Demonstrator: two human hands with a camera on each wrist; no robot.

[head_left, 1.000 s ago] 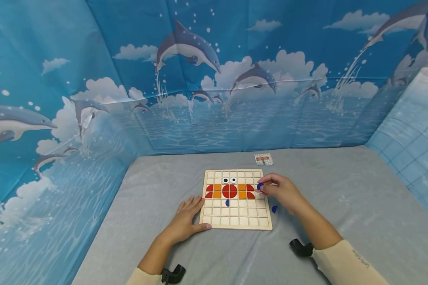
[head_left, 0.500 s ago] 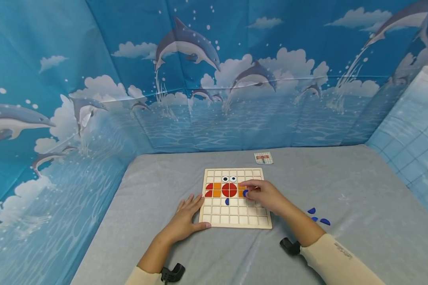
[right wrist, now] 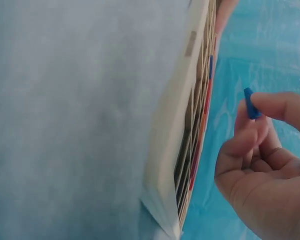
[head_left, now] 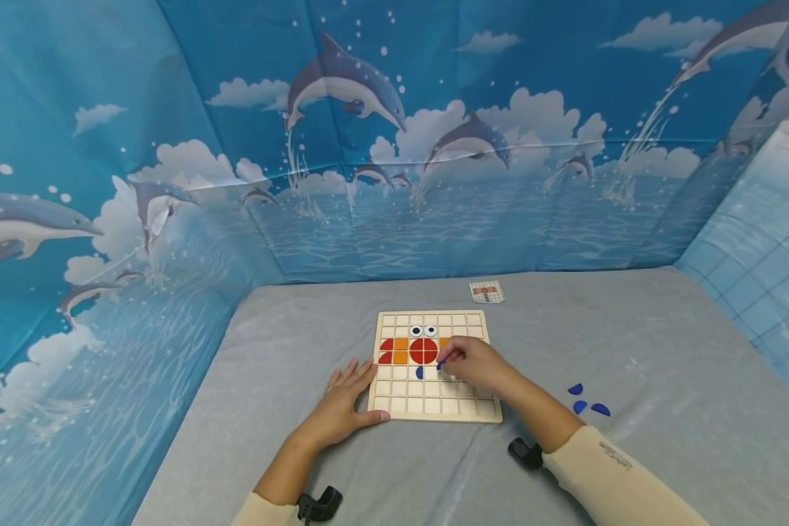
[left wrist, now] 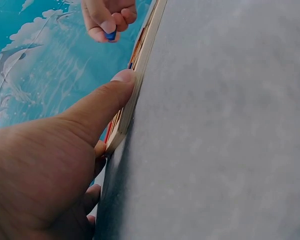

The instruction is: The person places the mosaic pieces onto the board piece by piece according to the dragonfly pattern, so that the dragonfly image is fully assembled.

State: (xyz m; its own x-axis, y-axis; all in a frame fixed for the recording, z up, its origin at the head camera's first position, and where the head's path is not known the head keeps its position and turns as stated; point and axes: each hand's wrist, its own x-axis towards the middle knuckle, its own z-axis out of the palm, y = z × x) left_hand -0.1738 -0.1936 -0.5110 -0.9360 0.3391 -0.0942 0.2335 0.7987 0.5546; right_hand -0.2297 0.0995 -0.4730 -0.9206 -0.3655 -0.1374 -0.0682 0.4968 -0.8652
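A wooden grid board (head_left: pixel 460 406) lies flat on the table. My left hand (head_left: pixel 342 409) rests at its left edge with fingers spread, thumb on the near corner; the left wrist view shows that thumb (left wrist: pixel 102 102) along the board's side. Over the board my right hand (head_left: pixel 478 365) pinches a small blue piece (right wrist: pixel 251 104) between thumb and fingertips, held above the surface. The grid holds red quarter pieces (head_left: pixel 424 351) forming a circle, orange squares (head_left: pixel 400 351), two eye pieces (head_left: pixel 423 331) and a blue half-round piece (head_left: pixel 419 372). My right hand hides the red pieces at the right.
Three blue half-round pieces (head_left: pixel 580 406) lie on the grey tablecloth (head_left: pixel 664 365) right of the board, near my right forearm. A small printed pattern card (head_left: pixel 486 292) lies behind the board. A dolphin-print curtain (head_left: pixel 394 219) closes off the back and sides.
My right hand has moved left from the board's right edge to near its middle, carrying the blue piece. Blue pieces under that arm have come into view. My left hand stays in place.
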